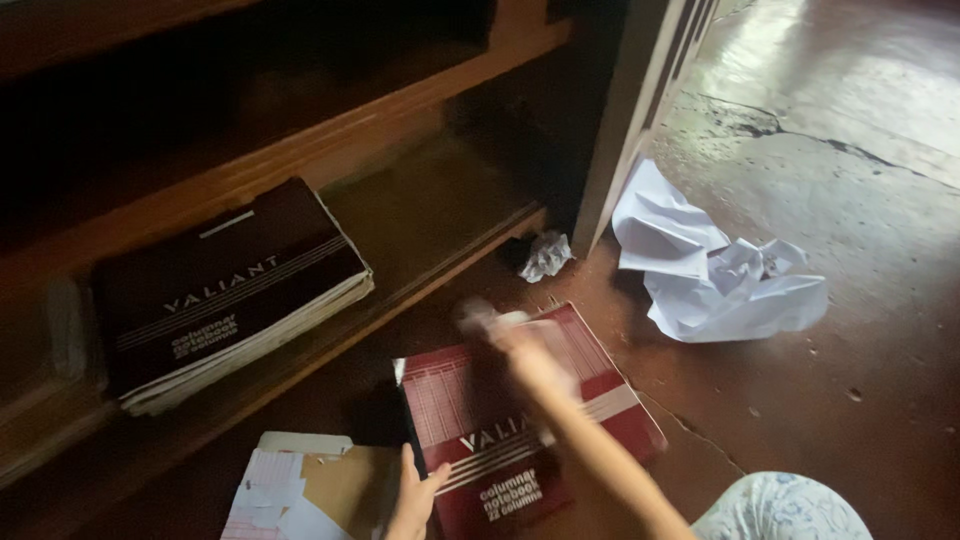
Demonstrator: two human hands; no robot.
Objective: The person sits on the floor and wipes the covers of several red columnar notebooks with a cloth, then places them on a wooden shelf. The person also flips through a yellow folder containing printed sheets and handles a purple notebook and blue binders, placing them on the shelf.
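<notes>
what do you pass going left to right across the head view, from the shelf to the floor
stack of dark notebooks on the shelf → left hand → red notebook → small paper wad → crumpled white paper

No packages, signs or screens here; only printed cover labels: pale lettering on the dark notebook [225,290] at left, white on the red notebook [520,430] at lower centre.
</notes>
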